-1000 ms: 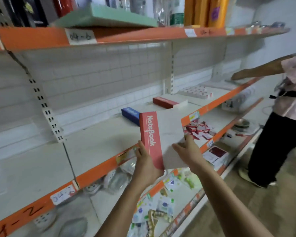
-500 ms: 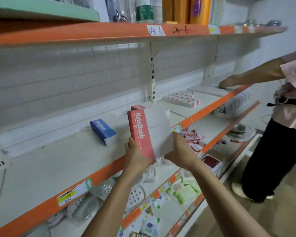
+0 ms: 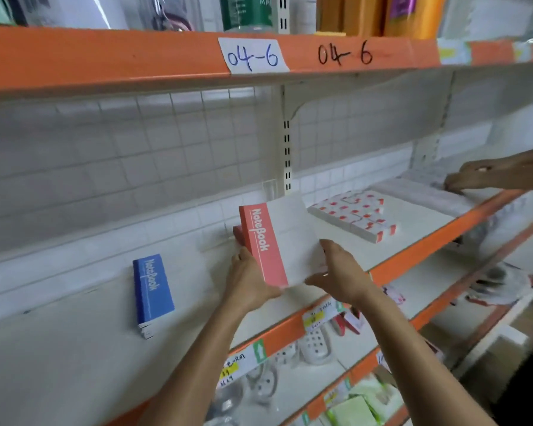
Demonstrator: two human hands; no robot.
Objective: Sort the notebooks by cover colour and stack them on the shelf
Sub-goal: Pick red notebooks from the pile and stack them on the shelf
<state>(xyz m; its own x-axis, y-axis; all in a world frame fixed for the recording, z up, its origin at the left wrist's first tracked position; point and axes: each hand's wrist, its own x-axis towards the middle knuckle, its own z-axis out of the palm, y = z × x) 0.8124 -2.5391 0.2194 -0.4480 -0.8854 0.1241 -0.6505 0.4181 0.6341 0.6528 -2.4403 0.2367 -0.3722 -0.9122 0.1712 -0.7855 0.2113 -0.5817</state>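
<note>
The sorting looks partly done, though how much remains is unclear. A blue pile [image 3: 152, 290] of notebooks lies flat on the white shelf [image 3: 74, 348], to the left and well apart from everything else. Further right, the corner of a red pile [image 3: 238, 233] peeks out from behind what the person is holding. That is a red notebook [image 3: 263, 244] with a red spine band and a pale cover, tilted up on edge above the shelf and just in front of the red pile. The left hand [image 3: 246, 281] grips its lower left corner, fingers curled behind the spine. The right hand [image 3: 339, 272] clasps the lower right edge, thumb under and fingers along the side. So both hands are closed on the notebook and it has not been set down. The step in hand appears to be laying it on the red pile, matching colour to colour. No loose notebooks waiting to be sorted are in view, so whether this is the last cannot be told. Red-and-white packs [image 3: 356, 218] lie further along the shelf, and another person's hand [image 3: 474, 176] works at the far right.
</note>
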